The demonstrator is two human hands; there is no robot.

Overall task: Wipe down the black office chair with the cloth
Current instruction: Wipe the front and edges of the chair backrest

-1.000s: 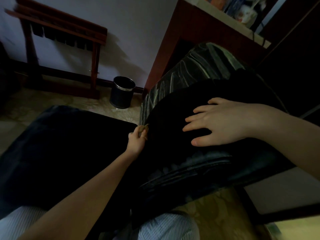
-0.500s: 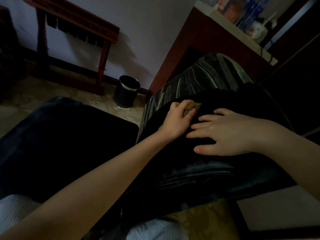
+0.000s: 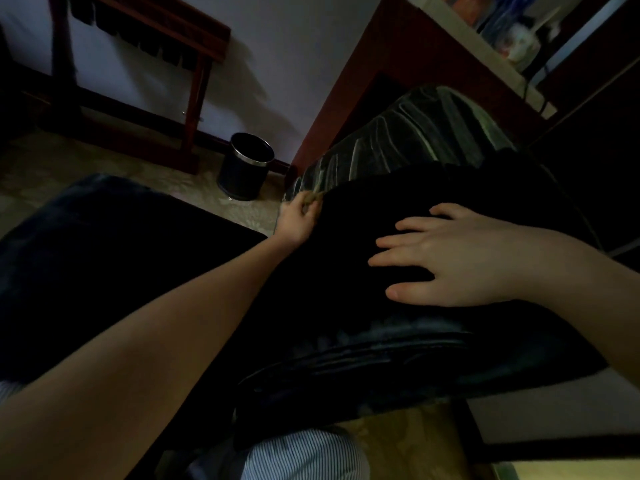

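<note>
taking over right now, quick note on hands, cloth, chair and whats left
Left hand grips the cloth at the left edge of the black office chair, beside its creased, shiny part.
Right hand lies flat with fingers spread on the dark chair surface, likely steadying it.
Done: in this dim light I cannot tell how much is wiped.
Left: probably work the cloth across the area around the right hand, then the lower padded rim.
</note>
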